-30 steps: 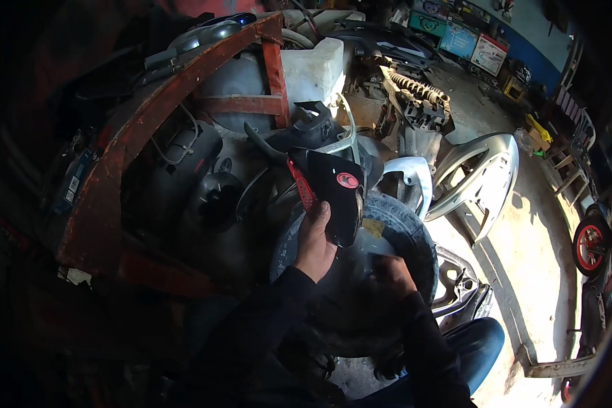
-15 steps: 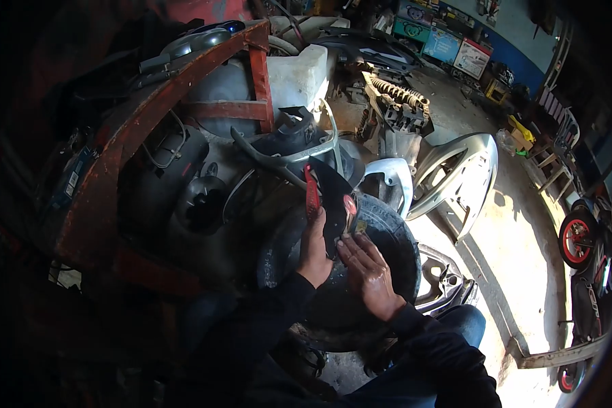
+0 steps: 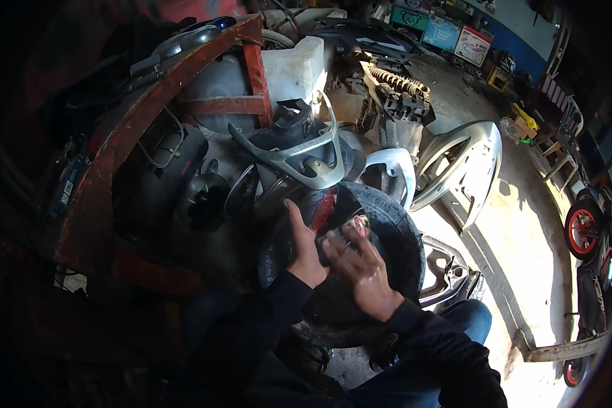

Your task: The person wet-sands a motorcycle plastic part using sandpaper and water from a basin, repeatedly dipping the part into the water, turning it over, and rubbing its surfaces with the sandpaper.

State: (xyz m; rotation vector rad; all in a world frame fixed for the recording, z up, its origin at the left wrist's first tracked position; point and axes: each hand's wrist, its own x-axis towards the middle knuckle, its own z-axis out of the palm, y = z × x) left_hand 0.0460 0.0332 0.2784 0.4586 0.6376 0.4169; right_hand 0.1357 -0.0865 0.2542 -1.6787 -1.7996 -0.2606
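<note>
A glossy black plastic panel with a red strip (image 3: pixel 324 211) and a red-and-white mark tilts over a round black tub (image 3: pixel 409 238) in front of me. My left hand (image 3: pixel 304 248) supports the panel at its left side, thumb raised off it and the other fingers mostly hidden behind. On the right, my right hand (image 3: pixel 364 272) is over the lower part of the panel, its fingers apart and smeared by motion. Whether those fingertips touch the surface is unclear.
Beyond the tub lie a grey grab rail (image 3: pixel 319 146) and silver body panels (image 3: pixel 455 166). A red wooden frame (image 3: pixel 109 156) stands at left. A frame with a coil spring (image 3: pixel 398 81) is behind; a motorcycle wheel (image 3: pixel 581 231) shows at right.
The panel has dropped and tipped back toward the tub. My left thumb has lifted away from the red strip. My right fingers have spread and shifted left across the panel.
</note>
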